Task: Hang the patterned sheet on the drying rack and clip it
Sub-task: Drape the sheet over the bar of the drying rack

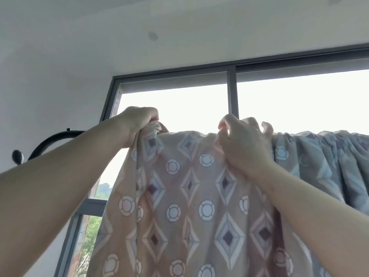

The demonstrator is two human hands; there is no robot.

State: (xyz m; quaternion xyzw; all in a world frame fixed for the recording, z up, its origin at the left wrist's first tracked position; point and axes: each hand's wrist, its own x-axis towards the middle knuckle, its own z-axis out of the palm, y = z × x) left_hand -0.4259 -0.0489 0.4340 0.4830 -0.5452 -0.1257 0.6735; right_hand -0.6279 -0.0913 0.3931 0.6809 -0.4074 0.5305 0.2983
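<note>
The patterned sheet [191, 196], beige with diamonds and circles, hangs down from a high bar that its top fold hides. My left hand [137, 122] grips a bunched corner of the sheet at the top left. My right hand [243, 142] pinches the sheet's top edge near the middle, its fingers curled over the fold. A black curved end of the drying rack [52, 138] shows to the left behind my forearm. No clip is visible.
Further right the sheet lies gathered in grey-blue pleats [323, 156] along the bar. Behind it stands a large dark-framed window [231, 92] with bright sky. White wall and ceiling [79, 47] fill the left and top.
</note>
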